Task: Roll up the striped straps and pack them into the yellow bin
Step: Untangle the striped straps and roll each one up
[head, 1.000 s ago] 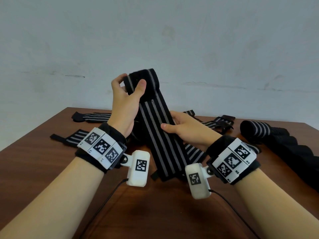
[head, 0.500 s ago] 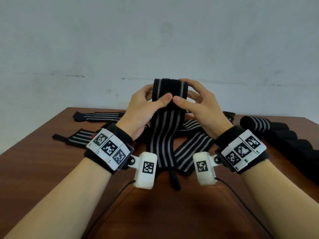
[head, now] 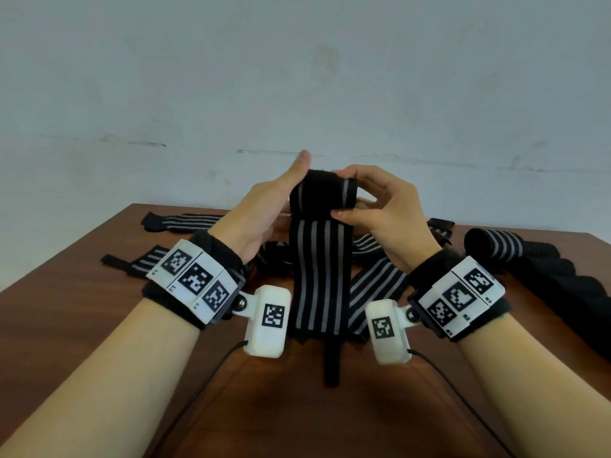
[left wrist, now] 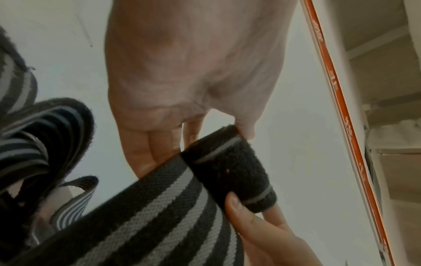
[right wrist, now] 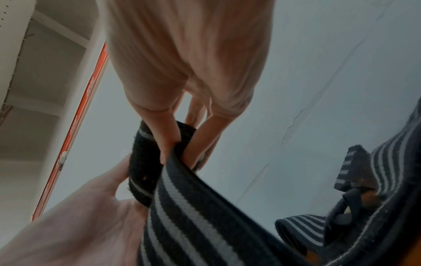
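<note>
striped strap (head: pixel 319 276) is the landmark: it hangs upright above the brown worktop (head: pixel 82 309) between both wrists, its top end already turned into a short dark roll (head: pixel 322 196), its thin tail (head: pixel 331 365) trailing down toward the worktop.

left of the roll, the left hand (head: pixel 264 209) closes on that end of it, thumb raised along the top edge and fingers behind the cloth; in the left wrist view a fingertip presses the roll's edge. right of the roll, the right hand (head: pixel 386 206) pinches the other end, thumb lying across the seam where roll meets flat strap, fingers curled over the top.

to do this turn well, i judge both hands should keep equal tension and turn the roll down the strap evenly, so the grey stripes stay lined up and the edges do not cone out. letting the hanging length stay taut under its own weight should help.

further left of the strap, loose straps (head: pixel 185 221) lie flat on the worktop; further right sits a finished roll (head: pixel 496 246). the yellow bin is not in view.
</note>
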{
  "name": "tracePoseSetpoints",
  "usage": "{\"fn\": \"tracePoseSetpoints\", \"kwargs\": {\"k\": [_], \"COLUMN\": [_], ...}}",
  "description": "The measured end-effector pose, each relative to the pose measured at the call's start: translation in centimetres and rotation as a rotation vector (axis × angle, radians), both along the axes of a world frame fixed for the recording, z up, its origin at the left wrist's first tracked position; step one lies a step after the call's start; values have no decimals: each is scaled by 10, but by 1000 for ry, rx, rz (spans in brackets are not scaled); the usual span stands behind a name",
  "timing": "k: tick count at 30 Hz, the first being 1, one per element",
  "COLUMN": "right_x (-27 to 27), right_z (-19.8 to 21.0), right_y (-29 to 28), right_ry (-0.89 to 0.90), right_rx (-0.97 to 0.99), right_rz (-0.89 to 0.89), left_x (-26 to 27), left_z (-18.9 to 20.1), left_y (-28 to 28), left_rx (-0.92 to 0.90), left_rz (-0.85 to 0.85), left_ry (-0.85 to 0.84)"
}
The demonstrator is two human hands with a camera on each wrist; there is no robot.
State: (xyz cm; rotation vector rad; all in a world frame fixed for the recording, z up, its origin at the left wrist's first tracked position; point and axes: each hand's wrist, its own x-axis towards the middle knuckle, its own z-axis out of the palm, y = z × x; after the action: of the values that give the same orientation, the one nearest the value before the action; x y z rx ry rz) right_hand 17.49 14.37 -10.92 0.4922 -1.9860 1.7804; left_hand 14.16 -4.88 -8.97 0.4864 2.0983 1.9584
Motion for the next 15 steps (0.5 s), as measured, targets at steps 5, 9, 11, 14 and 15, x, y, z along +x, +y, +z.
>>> {"fn": "tracePoseSetpoints", "kwargs": {"k": [5,9,11,14,15], "right_x": [3,3,3,5,5], "right_z": [1,2,3,8,9], "right_y": [3,5,6,6,5], "right_ry": [-23,-65,-103,-185,-232], "right_rx": [-20,-21,-30,-59,-71], "right_rz": [-15,-56,-63,10,38], "left_x": [6,7,5,1,0], "left_z": [0,-4,-7,-9,-10], "left_y": [6,12,15,16,15], "left_rx": [60,116,170,237,260], "left_rz": [-18,-3,7,12,12], "left_ry": [-63,-102,-121,-112,-108]}}
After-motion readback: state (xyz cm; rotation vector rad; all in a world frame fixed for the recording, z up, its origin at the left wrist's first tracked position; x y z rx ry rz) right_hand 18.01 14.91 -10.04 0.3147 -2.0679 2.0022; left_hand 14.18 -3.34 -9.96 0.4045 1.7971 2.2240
